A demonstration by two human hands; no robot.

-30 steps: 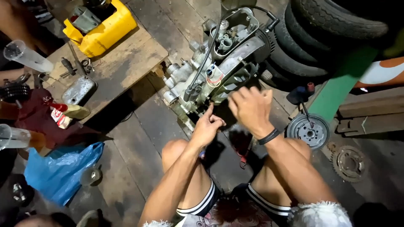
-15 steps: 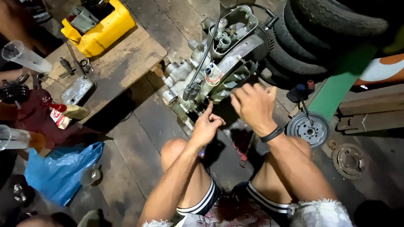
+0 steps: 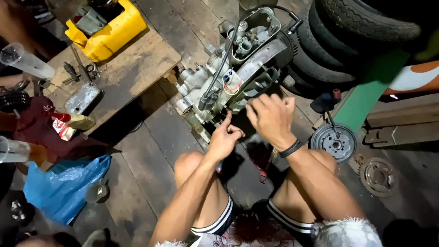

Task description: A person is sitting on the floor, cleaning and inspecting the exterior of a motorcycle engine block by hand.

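**Grey metal engine, both hands at its near edge**

Grey cast metal made up the engine (image 3: 238, 68), which lay on the plank floor (image 3: 151, 151) just beyond the person's knees. Compared with a second before, the right hand (image 3: 270, 118) had lifted and swung a little further over the casing's near corner, while the left hand (image 3: 225, 139) had stayed low at the same edge; the work looked to have remained on that lower corner rather than moved elsewhere.

That left hand was loosely curled, its forefinger stretched up to touch the underside of the casing, the other fingers folded in; whether it pinched some small part could not be told. Beside it, the right hand hovered with fingers bent and spread, back to the camera, touching or nearly touching the metal; what lay in its palm was hidden. A dark band (image 3: 291, 148) circled its wrist.

Beyond the right hand stood stacked tyres (image 3: 361, 32), and near that wrist a small round hub (image 3: 334, 142) and a sprocket (image 3: 377, 176). Well off beyond the left hand, a wooden tabletop (image 3: 132, 68) carried a yellow container (image 3: 106, 33); nearer the knees lay a blue plastic bag (image 3: 64, 187).
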